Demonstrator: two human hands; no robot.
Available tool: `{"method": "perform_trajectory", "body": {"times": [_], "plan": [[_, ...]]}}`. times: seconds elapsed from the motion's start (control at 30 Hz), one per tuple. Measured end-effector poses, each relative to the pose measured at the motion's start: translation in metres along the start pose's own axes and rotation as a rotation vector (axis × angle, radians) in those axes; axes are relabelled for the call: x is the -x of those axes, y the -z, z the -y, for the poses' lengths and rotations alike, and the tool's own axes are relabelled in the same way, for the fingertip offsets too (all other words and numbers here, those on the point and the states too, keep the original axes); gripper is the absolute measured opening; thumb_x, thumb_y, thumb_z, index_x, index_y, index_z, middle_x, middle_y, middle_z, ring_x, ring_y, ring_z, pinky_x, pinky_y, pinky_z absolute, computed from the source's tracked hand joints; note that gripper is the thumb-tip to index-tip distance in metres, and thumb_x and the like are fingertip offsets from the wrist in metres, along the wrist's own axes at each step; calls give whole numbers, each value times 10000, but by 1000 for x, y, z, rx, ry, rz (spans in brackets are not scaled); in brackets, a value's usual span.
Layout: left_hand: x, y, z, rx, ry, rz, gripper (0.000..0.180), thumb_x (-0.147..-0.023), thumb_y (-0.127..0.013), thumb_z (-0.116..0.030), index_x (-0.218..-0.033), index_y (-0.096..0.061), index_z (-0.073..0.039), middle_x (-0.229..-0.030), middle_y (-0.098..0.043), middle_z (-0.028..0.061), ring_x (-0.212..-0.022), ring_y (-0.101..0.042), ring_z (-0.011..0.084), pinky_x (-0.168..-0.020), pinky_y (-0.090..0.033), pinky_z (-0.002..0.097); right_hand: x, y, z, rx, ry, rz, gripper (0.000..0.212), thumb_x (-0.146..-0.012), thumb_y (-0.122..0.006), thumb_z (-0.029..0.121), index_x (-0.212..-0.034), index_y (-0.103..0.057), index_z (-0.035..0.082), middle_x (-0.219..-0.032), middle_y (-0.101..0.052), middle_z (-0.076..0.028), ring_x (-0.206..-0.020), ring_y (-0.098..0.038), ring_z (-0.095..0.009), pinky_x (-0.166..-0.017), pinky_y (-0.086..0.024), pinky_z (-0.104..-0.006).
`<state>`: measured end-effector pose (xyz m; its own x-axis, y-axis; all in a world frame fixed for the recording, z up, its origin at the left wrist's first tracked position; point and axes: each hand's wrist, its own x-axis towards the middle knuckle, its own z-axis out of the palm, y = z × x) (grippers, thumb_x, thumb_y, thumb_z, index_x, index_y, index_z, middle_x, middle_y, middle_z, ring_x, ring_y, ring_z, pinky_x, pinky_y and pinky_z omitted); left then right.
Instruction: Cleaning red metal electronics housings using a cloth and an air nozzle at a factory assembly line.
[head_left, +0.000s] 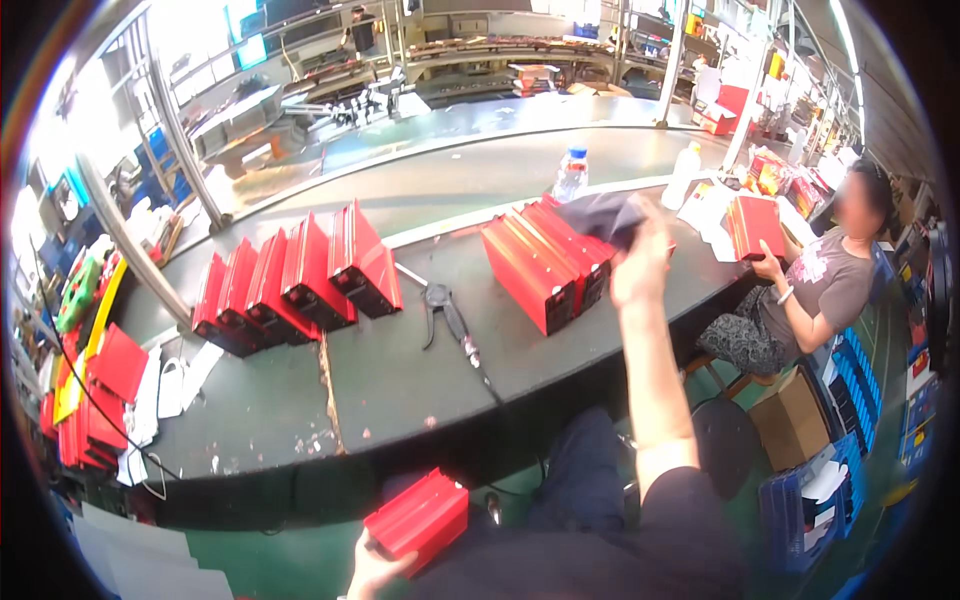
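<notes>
Work apparently partway through: one ridged, block-shaped red metal box (425, 512) low over the lap, clear of the long dark desk (400, 405), with the left hand (374, 570) wrapped around its near end in a holding grip. Right hand (642, 265) stretched out over the desk, grip seemingly narrow around a limp dark cloth (600, 218), blurred, at a close-set cluster of red metal boxes (530, 265). To the left, five more standing in a row (365, 260); between the groups, a black pistol-shaped tool with a thin metal nozzle (444, 308). Finished or waiting, group by group: impossible to tell. At right, a seated co-worker (822, 275) with another red box (755, 228).
</notes>
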<state>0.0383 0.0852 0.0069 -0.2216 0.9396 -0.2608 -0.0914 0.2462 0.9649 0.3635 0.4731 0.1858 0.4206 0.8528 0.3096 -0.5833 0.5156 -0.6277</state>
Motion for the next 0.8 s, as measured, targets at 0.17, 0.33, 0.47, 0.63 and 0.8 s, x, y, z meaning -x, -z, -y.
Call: {"method": "perform_trajectory", "body": {"times": [0.17,0.33,0.47,0.63,0.8], "plan": [[-22,29,53,-288,-82,112,862,-606,-855,-70,-1335,-395,-70,-1309,-481,131,-1189,-504,249,-976,-450,430,-173,25,8,856,682,26,246,-938,-590,227,-943,-637,-15,-784,-661,-71,-701,-630,-160,-656,-489,-293],[-25,20,36,-206,21,25,852,-653,-800,30,-1378,-357,-37,-1311,-508,156,-1190,-524,262,-995,-454,395,-227,10,-55,1140,835,136,224,-874,-612,243,-900,-657,25,-909,-636,-149,-857,-618,-336,-755,-483,-421],[-30,13,23,-149,64,-15,859,-656,-803,23,-1385,-353,-39,-1305,-515,148,-1195,-520,248,-995,-454,386,-230,13,-84,1511,605,431,205,-815,-658,264,-778,-669,63,-859,-626,-149,-851,-619,-330,-746,-496,-430],[-35,18,26,-169,79,-4,911,-650,-818,7,-1407,-313,-43,-1325,-496,153,-1199,-516,247,-996,-455,386,-250,19,-80,1608,373,545,381,-640,-790,320,-888,-645,68,-852,-585,-136,-859,-629,-300,-769,-506,-408],[-37,16,13,-190,106,-1,953,-665,-827,-33,-1434,-265,-58,-1355,-471,158,-1211,-510,254,-997,-449,409,-248,16,-88,1838,493,676,458,-776,-698,351,-1116,-549,83,-1090,-518,-191,-989,-589,-390,-841,-504,-455]]}}
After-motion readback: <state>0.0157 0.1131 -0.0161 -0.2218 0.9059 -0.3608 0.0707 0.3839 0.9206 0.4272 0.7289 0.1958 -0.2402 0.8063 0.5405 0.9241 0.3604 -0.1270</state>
